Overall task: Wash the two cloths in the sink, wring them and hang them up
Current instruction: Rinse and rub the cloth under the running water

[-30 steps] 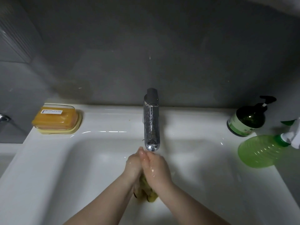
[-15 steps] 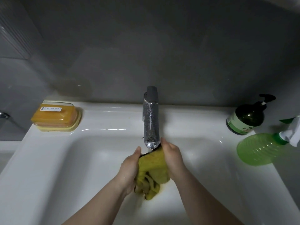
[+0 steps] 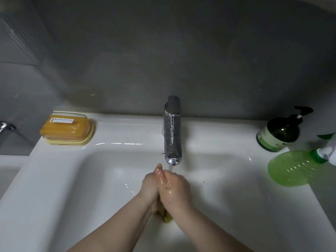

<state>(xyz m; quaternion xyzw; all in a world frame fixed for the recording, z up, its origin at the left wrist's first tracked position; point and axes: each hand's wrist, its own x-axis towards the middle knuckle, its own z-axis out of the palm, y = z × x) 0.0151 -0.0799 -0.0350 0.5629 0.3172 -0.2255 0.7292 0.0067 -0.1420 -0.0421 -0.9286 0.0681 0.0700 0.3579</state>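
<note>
Yellow cloth (image 3: 167, 217) gripped between left hand (image 3: 150, 187) and right hand (image 3: 175, 189) below tap (image 3: 172, 137).

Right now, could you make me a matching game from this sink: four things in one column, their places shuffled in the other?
Things: 1 soap box; 2 tap; 3 dark pump bottle; 4 yellow cloth.
Places: A squeezed between left hand and right hand; B sink rim, back right; C back middle, water running; D sink rim, back left.
Pairs: 1-D, 2-C, 3-B, 4-A.
</note>
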